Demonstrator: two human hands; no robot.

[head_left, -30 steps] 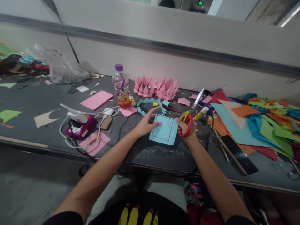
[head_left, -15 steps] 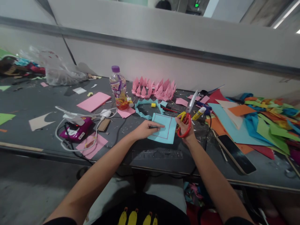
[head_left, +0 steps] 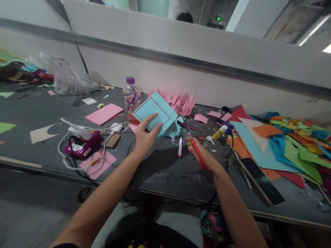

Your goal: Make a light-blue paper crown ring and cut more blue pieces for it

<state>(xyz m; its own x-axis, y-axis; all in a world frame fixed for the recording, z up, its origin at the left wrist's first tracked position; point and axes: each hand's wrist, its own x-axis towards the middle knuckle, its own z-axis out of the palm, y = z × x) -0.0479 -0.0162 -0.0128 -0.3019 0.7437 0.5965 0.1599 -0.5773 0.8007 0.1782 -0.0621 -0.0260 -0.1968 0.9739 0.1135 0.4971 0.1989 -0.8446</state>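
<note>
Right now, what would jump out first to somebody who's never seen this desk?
Probably the light blue paper with its dark red outline, held up in the left hand near the middle. Next, the red-handled scissors in the right hand, and behind the paper the spiky pink paper pieces by the wall. Far right, the heap of bright paper scraps also draws the eye.

Pale wall panels, dark table, bright ceiling light
</note>
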